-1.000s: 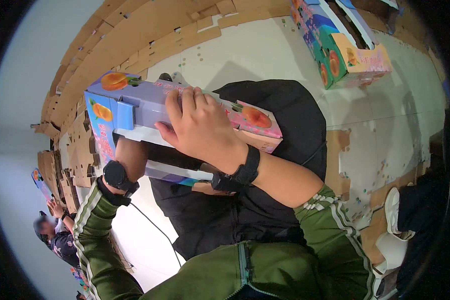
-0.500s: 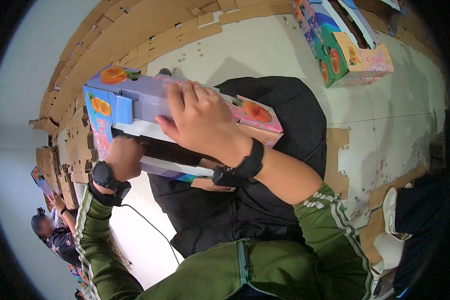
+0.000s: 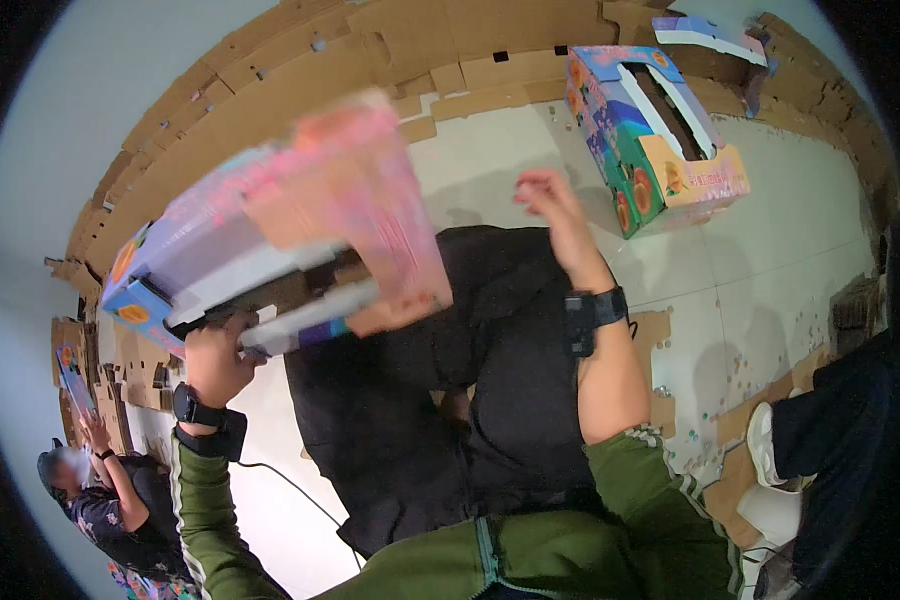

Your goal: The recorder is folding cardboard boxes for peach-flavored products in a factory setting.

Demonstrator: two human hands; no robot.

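Observation:
A printed cardboard fruit box (image 3: 295,195), pink, lilac and blue with orange fruit pictures, is tilted and blurred by motion in front of me on the left. Its long top slot faces toward me. My left hand (image 3: 217,362) is closed on the slot's near left edge, some fingers hidden inside the opening. My right hand (image 3: 555,215) is raised to the right of the box, apart from it, with loosely bent fingers and nothing visible in them.
A second printed box (image 3: 660,140), blue, green and peach, stands on the tiled floor at the far right. Flattened cardboard (image 3: 470,60) lines the far side. A person (image 3: 120,500) is at the lower left; another person's shoe (image 3: 761,447) shows at the right.
The box has left my lap, swinging up and leftward with its pink end raised. My right hand has let go of its top and moved right. My left hand stays on the slot.

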